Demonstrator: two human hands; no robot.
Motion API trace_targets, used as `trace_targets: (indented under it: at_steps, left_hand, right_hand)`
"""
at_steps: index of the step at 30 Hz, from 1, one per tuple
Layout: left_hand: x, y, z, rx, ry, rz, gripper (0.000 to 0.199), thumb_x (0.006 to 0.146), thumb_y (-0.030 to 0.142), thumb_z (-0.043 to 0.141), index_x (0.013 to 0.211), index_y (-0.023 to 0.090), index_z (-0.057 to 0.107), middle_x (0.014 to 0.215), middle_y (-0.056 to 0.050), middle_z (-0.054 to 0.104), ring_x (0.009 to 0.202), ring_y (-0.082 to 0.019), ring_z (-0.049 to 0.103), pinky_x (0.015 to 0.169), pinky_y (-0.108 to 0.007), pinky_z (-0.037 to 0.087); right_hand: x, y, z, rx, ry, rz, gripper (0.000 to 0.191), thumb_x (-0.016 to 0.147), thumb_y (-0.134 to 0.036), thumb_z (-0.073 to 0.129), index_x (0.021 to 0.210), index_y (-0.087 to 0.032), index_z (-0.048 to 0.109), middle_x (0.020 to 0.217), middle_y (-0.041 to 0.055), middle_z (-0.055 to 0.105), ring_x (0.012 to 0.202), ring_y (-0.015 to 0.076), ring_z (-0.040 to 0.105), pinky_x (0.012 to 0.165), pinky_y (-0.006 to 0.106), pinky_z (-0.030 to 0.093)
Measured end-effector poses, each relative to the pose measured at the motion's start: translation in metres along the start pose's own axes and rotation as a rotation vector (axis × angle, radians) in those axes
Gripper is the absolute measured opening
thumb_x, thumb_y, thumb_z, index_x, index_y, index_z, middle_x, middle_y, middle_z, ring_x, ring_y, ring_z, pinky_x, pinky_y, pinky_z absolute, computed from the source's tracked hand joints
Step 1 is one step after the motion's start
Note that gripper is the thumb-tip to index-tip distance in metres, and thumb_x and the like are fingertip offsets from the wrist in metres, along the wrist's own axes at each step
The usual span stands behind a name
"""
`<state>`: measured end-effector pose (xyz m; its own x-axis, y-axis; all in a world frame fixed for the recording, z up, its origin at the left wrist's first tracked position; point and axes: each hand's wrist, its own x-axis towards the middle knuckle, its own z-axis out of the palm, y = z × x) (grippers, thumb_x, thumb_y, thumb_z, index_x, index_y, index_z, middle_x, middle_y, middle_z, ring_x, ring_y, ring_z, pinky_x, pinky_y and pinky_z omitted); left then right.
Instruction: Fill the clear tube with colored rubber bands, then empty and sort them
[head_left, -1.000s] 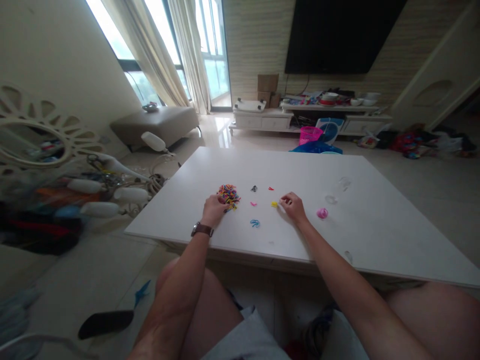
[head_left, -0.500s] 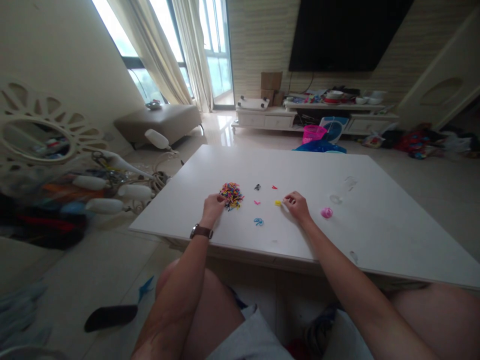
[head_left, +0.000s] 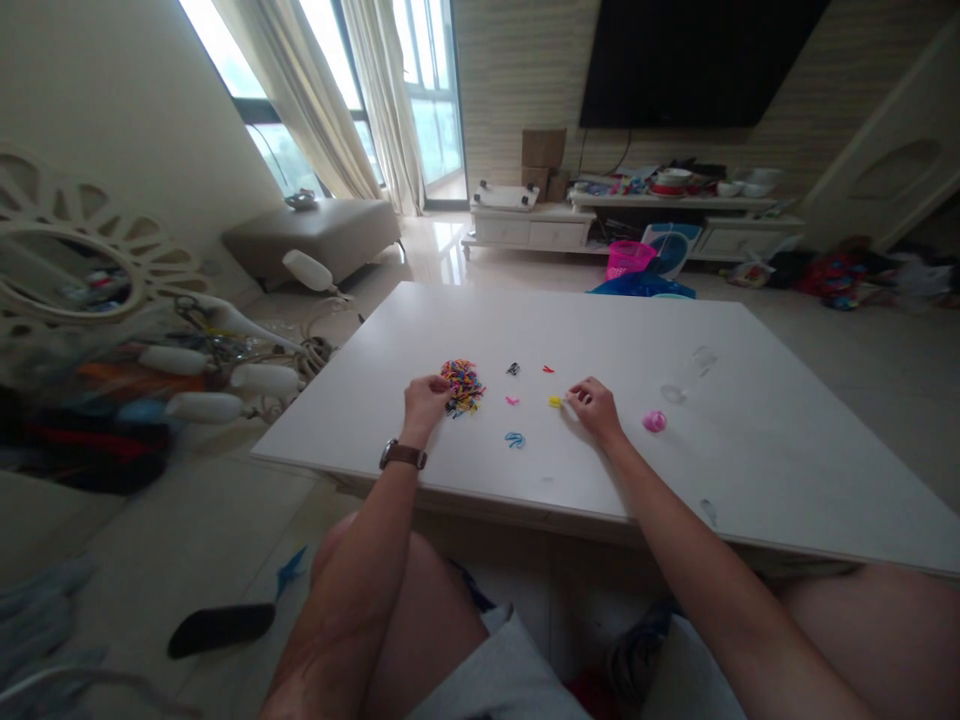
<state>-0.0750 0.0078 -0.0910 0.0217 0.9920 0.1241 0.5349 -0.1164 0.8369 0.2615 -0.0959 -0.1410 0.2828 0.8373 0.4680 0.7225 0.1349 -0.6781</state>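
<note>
A heap of small multicoloured rubber bands [head_left: 463, 386] lies left of centre on the white table. My left hand [head_left: 425, 405], with a watch [head_left: 403, 455] on its wrist, is at the heap's left edge, thumb and fingers pinched together. Beside the little yellow bunch [head_left: 555, 401] is my right hand [head_left: 592, 405], its fingers curled and closed at the tips. What either hand pinches is too small to make out. Small separate groups lie between the hands: black bands [head_left: 513, 369], red bands [head_left: 548, 369], pink bands [head_left: 512, 401] and blue bands [head_left: 514, 440].
Right of my right hand sits a pink, roundish object [head_left: 654, 421]. Clear plastic pieces [head_left: 673, 394] lie behind it, and another clear piece [head_left: 708, 510] is near the front edge. A pink basket [head_left: 630, 260] stands beyond the table [head_left: 795, 450]; a lamp with white shades [head_left: 264, 378] is at left.
The view has tilted and shifted slightly. Both hands keep nearly the same places, the left at the heap and the right beside the yellow bands. The groups look unchanged.
</note>
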Motion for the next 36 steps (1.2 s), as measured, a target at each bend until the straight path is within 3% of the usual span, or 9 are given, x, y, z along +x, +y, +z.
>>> trace_targets:
  at_steps: [7, 12, 19, 26, 32, 36]
  left_hand:
    - [0.003, 0.003, 0.0, 0.03, -0.006, -0.01, 0.015, 0.071, 0.015, 0.08, 0.086, 0.014, 0.078, 0.085, -0.007, 0.08, 0.08, -0.018, 0.074, 0.076, -0.026, 0.057]
    - [-0.002, 0.014, 0.007, 0.029, -0.039, 0.036, 0.008, 0.078, 0.019, 0.077, 0.085, 0.015, 0.077, 0.09, -0.007, 0.08, 0.083, -0.018, 0.074, 0.079, -0.027, 0.057]
    - [-0.015, 0.025, 0.049, 0.037, -0.221, 0.214, 0.007, 0.08, 0.01, 0.074, 0.084, 0.015, 0.075, 0.086, -0.005, 0.078, 0.078, -0.015, 0.07, 0.078, -0.027, 0.055]
    - [-0.023, 0.03, 0.081, 0.11, -0.238, 0.297, 0.012, 0.083, 0.013, 0.07, 0.092, 0.017, 0.076, 0.087, -0.006, 0.077, 0.082, -0.017, 0.069, 0.081, -0.029, 0.052]
    - [-0.026, 0.034, 0.086, 0.201, -0.264, 0.342, 0.017, 0.083, 0.02, 0.074, 0.1, 0.018, 0.076, 0.098, -0.008, 0.076, 0.092, -0.021, 0.068, 0.087, -0.032, 0.051]
    - [-0.017, 0.038, 0.078, 0.205, -0.253, 0.324, 0.021, 0.079, 0.019, 0.078, 0.1, 0.019, 0.076, 0.104, -0.008, 0.076, 0.094, -0.021, 0.068, 0.09, -0.033, 0.051]
  right_hand:
    - [-0.001, -0.001, -0.001, 0.01, 0.008, 0.006, 0.016, 0.083, -0.033, 0.062, 0.073, -0.021, 0.065, 0.079, 0.0027, 0.062, 0.064, 0.0159, 0.057, 0.067, 0.033, 0.047]
    - [-0.001, -0.002, -0.001, 0.01, 0.007, 0.006, 0.017, 0.084, -0.033, 0.061, 0.072, -0.021, 0.064, 0.08, 0.0027, 0.061, 0.065, 0.0162, 0.057, 0.068, 0.032, 0.047]
    - [-0.001, 0.0, -0.001, 0.01, -0.006, 0.004, 0.017, 0.084, -0.034, 0.062, 0.073, -0.021, 0.064, 0.079, 0.0024, 0.06, 0.065, 0.0161, 0.057, 0.066, 0.032, 0.046]
    - [-0.001, -0.002, -0.001, 0.011, -0.002, 0.012, 0.018, 0.084, -0.034, 0.062, 0.073, -0.021, 0.063, 0.079, 0.002, 0.06, 0.064, 0.0155, 0.057, 0.065, 0.032, 0.046]
    - [-0.002, -0.003, -0.001, 0.007, -0.013, 0.013, 0.018, 0.084, -0.034, 0.062, 0.072, -0.021, 0.064, 0.078, 0.002, 0.06, 0.063, 0.0157, 0.056, 0.065, 0.032, 0.046]
    - [-0.002, -0.004, -0.001, 0.004, -0.009, 0.013, 0.019, 0.085, -0.035, 0.062, 0.072, -0.022, 0.064, 0.078, 0.0018, 0.06, 0.063, 0.0158, 0.057, 0.066, 0.032, 0.046]
